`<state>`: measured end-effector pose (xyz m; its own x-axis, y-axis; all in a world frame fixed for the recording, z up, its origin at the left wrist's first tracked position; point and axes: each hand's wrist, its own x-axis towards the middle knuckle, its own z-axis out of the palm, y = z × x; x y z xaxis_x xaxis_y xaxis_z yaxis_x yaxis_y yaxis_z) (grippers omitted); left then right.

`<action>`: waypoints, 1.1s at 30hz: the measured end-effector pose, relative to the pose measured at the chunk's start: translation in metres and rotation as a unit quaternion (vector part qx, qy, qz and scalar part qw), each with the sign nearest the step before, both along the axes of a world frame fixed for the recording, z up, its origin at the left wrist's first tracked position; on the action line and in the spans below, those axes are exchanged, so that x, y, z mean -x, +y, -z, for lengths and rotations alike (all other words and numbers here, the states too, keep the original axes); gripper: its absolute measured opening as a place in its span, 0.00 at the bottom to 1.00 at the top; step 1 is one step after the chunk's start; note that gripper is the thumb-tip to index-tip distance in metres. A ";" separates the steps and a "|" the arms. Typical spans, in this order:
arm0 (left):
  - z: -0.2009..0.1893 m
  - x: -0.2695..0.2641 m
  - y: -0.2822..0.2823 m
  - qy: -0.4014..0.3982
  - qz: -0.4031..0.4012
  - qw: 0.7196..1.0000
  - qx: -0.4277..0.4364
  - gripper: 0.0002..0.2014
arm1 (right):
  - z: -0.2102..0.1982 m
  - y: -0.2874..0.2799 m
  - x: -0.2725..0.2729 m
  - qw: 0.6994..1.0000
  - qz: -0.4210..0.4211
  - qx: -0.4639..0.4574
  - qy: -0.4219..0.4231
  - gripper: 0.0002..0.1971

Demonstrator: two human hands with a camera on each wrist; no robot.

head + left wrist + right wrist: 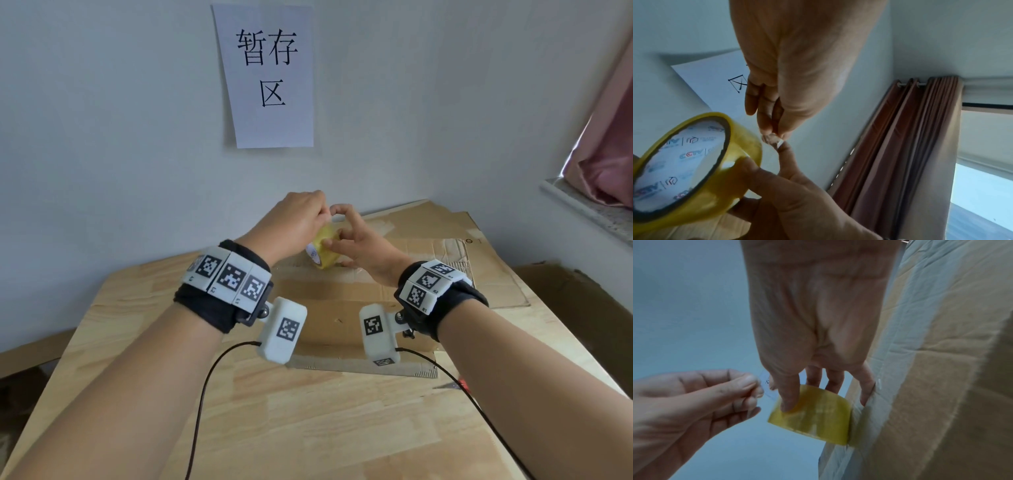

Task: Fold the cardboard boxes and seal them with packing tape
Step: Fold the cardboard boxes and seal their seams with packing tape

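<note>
Item: 1 roll of yellowish packing tape (322, 248), white printed core, held above the cardboard box (346, 301) that lay on the desk (308, 411) toward its far edge. The box carried old clear tape along a seam.

Right hand (359, 246): curled round the roll, thumb pressed on its outer face, other fingers behind it; little finger touched the box.

Left hand (298, 222): thumb and forefinger pinched shut on the roll's loose clear end (772, 141), remaining fingers loosely curled, just beside the right forefinger tip.

Flattened cardboard sheets (462, 240): stacked at the desk's far right corner, behind the box.

Scissors (452, 384): red handle, only partly seen near the desk's right edge beside the right forearm.

Paper sign (270, 75): 3 printed characters, on the wall behind the desk.

Pink curtain (606, 154): at the window, right.
</note>
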<state>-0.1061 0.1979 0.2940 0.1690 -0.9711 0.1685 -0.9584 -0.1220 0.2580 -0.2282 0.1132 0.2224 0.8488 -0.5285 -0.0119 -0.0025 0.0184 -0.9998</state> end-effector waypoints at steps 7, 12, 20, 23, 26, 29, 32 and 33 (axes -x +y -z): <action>-0.004 0.009 -0.014 -0.038 0.013 0.999 -0.005 0.09 | -0.001 -0.007 0.006 1.000 0.000 -0.024 0.004 0.11; -0.001 -0.009 -0.008 0.139 -0.043 0.980 0.135 0.07 | 0.000 -0.004 0.004 1.000 0.019 -0.016 -0.009 0.03; 0.102 -0.068 0.016 0.207 -0.155 0.966 -0.020 0.25 | 0.004 -0.004 0.004 0.999 0.025 -0.027 -0.025 0.06; 0.131 -0.069 0.015 0.222 -0.132 0.966 0.001 0.23 | 0.001 -0.001 0.000 0.999 0.019 -0.024 -0.024 0.06; 0.138 -0.068 0.009 0.230 -0.146 0.960 0.061 0.19 | 0.002 0.000 -0.003 0.999 0.018 -0.022 -0.025 0.05; 0.143 -0.070 0.008 0.236 -0.140 0.958 0.079 0.18 | 0.002 -0.003 -0.002 0.999 0.025 0.008 -0.023 0.05; 0.146 -0.073 0.010 0.242 -0.135 0.957 0.081 0.17 | -0.010 -0.012 -0.003 0.996 0.048 0.072 -0.005 0.05; 0.146 -0.075 0.010 0.246 -0.132 0.957 0.077 0.18 | -0.015 -0.016 -0.004 0.994 0.058 0.089 0.008 0.05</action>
<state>-0.0315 0.2078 0.1481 0.5014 -0.8532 0.1439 -0.6572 -0.2674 0.7047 -0.2241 0.0975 0.2378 0.7827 -0.6175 0.0780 -0.0259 -0.1575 -0.9872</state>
